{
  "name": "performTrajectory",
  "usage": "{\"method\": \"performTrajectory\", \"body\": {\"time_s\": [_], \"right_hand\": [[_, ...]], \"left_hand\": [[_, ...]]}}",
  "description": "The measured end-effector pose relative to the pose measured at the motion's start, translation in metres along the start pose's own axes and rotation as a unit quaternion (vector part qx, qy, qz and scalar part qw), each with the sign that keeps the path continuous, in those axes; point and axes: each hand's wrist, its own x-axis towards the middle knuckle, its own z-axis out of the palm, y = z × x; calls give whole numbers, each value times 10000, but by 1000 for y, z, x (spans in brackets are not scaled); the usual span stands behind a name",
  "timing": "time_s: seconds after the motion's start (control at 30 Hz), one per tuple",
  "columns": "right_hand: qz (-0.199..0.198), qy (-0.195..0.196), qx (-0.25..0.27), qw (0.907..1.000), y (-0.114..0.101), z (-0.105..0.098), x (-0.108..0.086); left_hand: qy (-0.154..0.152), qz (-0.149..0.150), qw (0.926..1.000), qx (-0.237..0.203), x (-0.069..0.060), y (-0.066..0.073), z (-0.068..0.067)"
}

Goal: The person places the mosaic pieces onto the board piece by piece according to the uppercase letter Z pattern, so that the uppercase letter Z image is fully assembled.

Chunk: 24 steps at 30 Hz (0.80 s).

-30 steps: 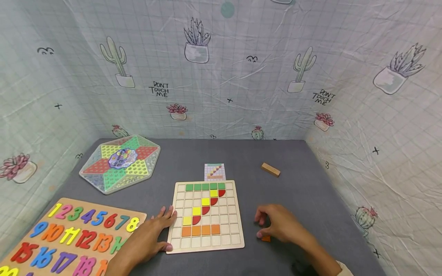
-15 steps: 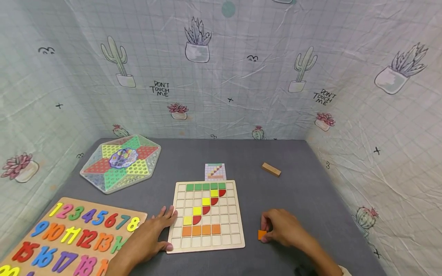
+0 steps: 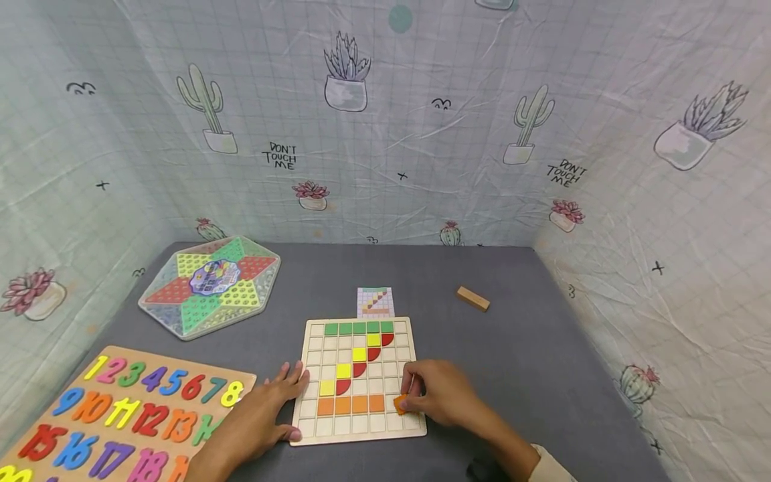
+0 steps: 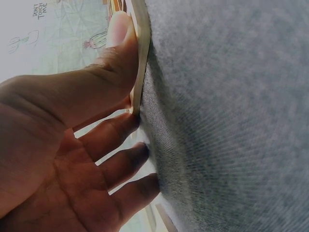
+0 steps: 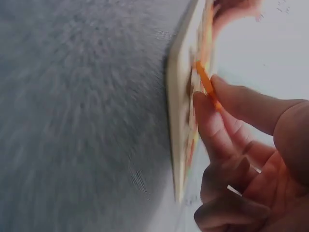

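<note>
The wooden grid board (image 3: 358, 432) has a green row near its top, yellow squares with red quarter-round tiles stepping down in a diagonal, and orange squares in a lower row. My right hand (image 3: 442, 393) pinches an orange square tile (image 3: 399, 404) between thumb and fingertips, over the board's right side. In the right wrist view this orange tile (image 5: 206, 83) is tilted close to the board's surface. My left hand (image 3: 259, 412) rests at the left edge, its fingers spread. Its thumb (image 4: 120, 34) lies against the rim in the left wrist view.
A small pattern card (image 3: 375, 302) lies just behind the board. At back right is a little wooden block (image 3: 472, 298). A number puzzle (image 3: 135, 385) lies at front left, with a hexagonal star-patterned game board (image 3: 211, 284) behind it. Printed cloth (image 3: 385, 134) surrounds the table.
My right hand picked up the orange tile from the table at the right and carried it left to above the board. The left hand stays in place.
</note>
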Motion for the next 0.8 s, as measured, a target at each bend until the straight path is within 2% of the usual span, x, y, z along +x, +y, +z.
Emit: {"method": "performTrajectory", "body": {"time_s": [0.27,0.57,0.8], "right_hand": [[360,-18,6,9993,-7,18,7],[234,-84,126,9996,-9,21,13],[324,60,-191,9993,-7,18,16]], "left_hand": [[-33,79,10000,-8,-1,1,3],[-37,0,10000,61,-1,3,2],[-24,-20,10000,43,1,3,3]]}}
